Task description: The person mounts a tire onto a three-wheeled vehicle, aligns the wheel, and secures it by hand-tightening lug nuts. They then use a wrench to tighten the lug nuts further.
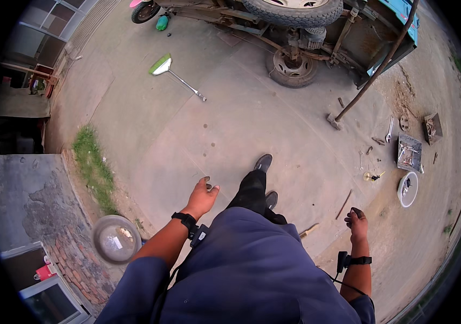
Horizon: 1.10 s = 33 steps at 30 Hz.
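My left hand (202,197) hangs beside my body over the concrete, thumb and fingers apart, with nothing seen in it. Out to the right, my right hand (356,223) has loosely bent fingers with dark, dirty tips; no object shows in it. Near that hand, a thin rusty rod (343,204) lies on the ground. A wooden-handled brush (309,231) lies between my body and the right hand. A dark shoe (263,162) is stepped out in front of the other one.
A tipped vehicle (295,46) with exposed wheels lies ahead, a long-handled hammer (334,121) leaning by it. A green-and-white broom (161,65) lies at left. At right are a wrench (389,129), a metal tool tray (409,153) and a white basin (407,189). A round grey basin (101,237) stands near left.
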Available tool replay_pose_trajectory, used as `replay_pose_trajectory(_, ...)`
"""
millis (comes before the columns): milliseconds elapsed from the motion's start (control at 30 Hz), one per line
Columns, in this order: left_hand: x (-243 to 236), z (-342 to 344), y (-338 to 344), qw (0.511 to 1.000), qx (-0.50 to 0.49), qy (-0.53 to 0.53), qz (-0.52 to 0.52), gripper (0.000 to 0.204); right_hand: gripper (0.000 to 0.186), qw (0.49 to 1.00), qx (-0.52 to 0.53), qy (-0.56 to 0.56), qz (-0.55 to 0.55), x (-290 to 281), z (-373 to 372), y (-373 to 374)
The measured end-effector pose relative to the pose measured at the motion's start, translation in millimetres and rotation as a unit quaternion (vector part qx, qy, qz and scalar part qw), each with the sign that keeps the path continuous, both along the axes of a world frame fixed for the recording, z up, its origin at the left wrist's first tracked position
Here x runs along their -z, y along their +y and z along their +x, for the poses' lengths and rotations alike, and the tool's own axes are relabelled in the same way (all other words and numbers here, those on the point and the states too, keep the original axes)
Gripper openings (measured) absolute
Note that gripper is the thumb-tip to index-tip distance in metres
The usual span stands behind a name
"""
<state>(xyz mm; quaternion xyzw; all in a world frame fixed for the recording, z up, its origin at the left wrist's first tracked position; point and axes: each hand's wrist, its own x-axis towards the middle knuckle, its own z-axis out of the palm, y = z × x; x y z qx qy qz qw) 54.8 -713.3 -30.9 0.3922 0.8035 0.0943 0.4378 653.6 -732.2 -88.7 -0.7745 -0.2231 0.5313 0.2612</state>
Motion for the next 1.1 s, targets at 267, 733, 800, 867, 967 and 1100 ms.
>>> replay_pose_trajectory(267, 1, -56, -75, 0.987, -0.154, -0.051, -0.012, 0.062, 0.027, 0.984, -0.156, 0.021, -0.079, -2, -106, 73)
replay_pose_trajectory(733, 15, -131, -86, 0.894, -0.417, -0.156, 0.038, 0.053, 0.042, 0.862, -0.504, -0.051, -0.008, -54, -364, 283)
replay_pose_trajectory(800, 12, -129, -84, 0.882, -0.444, -0.154, 0.034, 0.053, 0.042, 0.853, -0.516, -0.076, 0.01, -54, -388, 301)
replay_pose_trajectory(867, 20, -125, -90, 0.867, -0.472, -0.155, 0.031, 0.053, 0.043, 0.836, -0.543, -0.077, 0.013, -51, -404, 319)
replay_pose_trajectory(967, 9, -119, -82, 0.852, -0.493, -0.175, 0.009, 0.055, 0.044, 0.808, -0.583, -0.084, 0.017, -45, -417, 348)
replay_pose_trajectory(1100, 3, -88, -78, 0.8, -0.581, -0.149, 0.022, 0.052, 0.044, 0.761, -0.642, -0.087, 0.017, -37, -438, 393)
